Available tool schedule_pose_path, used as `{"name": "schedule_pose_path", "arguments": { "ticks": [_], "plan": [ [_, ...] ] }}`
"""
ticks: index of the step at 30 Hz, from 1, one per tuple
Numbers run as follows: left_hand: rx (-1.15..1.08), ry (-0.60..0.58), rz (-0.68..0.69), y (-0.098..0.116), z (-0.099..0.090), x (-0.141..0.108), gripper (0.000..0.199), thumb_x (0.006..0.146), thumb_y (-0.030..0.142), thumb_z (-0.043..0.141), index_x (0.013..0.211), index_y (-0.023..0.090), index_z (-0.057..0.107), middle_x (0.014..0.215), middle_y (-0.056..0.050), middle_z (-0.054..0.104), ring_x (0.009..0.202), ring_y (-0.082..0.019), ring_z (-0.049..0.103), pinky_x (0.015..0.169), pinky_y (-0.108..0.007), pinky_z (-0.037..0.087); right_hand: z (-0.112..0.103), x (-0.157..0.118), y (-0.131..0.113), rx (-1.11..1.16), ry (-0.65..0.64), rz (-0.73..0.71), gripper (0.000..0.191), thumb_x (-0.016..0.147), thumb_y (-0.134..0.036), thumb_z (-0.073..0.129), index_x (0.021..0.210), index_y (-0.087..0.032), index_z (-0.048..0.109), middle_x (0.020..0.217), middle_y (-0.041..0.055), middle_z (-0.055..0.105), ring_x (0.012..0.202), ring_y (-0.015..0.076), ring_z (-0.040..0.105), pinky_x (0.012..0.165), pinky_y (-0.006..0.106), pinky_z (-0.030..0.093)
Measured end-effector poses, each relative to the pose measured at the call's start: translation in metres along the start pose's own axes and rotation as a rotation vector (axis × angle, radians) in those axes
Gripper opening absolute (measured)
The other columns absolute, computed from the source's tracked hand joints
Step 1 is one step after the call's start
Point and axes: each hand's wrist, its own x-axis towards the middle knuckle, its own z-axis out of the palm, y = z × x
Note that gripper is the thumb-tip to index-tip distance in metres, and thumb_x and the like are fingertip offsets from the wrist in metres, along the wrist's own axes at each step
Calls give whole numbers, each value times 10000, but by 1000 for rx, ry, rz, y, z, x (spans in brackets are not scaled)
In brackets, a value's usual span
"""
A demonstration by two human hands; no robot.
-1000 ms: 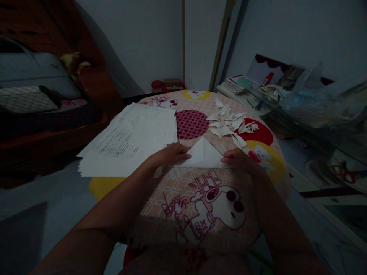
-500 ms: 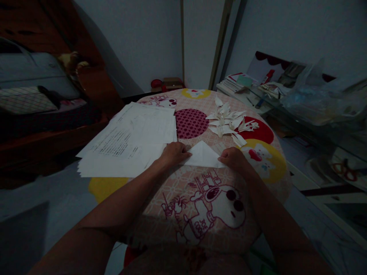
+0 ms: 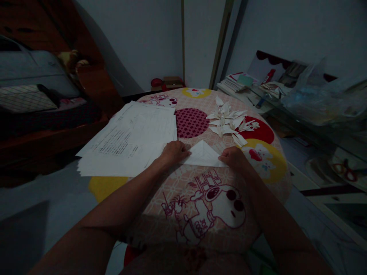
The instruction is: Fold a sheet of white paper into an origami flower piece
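Note:
A sheet of white paper [image 3: 203,154], folded into a triangle, lies on the patterned tablecloth [image 3: 160,194] with its peak pointing away from me. My left hand [image 3: 174,152] is closed on its left corner, thumb and fingers pinched together. The right corner is pinched by my right hand [image 3: 233,157]. Just left of my left hand spreads a stack of printed paper sheets [image 3: 134,130]. Beyond my right hand sits a cluster of folded white paper pieces [image 3: 228,120], several of them with pointed tips.
On the right stands a glass-topped shelf [image 3: 286,114] bearing a stack of papers or booklets [image 3: 236,82] and a clear plastic bag [image 3: 312,99]. A wooden bench [image 3: 94,80] with bags on it is at the left. Behind the round table is a cardboard box [image 3: 173,82].
Both hands stay at the corners of the folded paper, almost still. The creases on the paper's face look slightly different; otherwise the view has barely shifted.

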Motion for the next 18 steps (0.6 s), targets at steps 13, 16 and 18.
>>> {"name": "schedule_pose_path", "arguments": {
  "ticks": [13, 16, 18],
  "plan": [
    [-37, 19, 11, -4, 2, 2, 298, 849, 416, 597, 779, 159, 732, 775, -131, 698, 771, -228, 618, 708, -338, 416, 4, 0, 4, -2, 53, 33, 177, 770, -249, 698, 610, -181, 660, 674, 51, 677, 657, 166, 601, 627, 280, 408],
    [-38, 33, 23, -6, 4, 3, 300, 845, 416, 593, 786, 161, 739, 762, -129, 685, 776, -233, 617, 712, -341, 418, 3, 0, 3, -4, 35, 39, 174, 768, -243, 700, 611, -180, 660, 672, 46, 672, 655, 164, 597, 626, 278, 405],
    [-21, 37, 26, -6, 5, 4, 309, 846, 414, 586, 794, 154, 745, 753, -130, 683, 760, -232, 614, 698, -338, 419, 2, 1, 2, -6, 28, 39, 175, 768, -239, 703, 610, -180, 658, 663, 41, 663, 649, 160, 589, 617, 275, 397]
  ]
}}
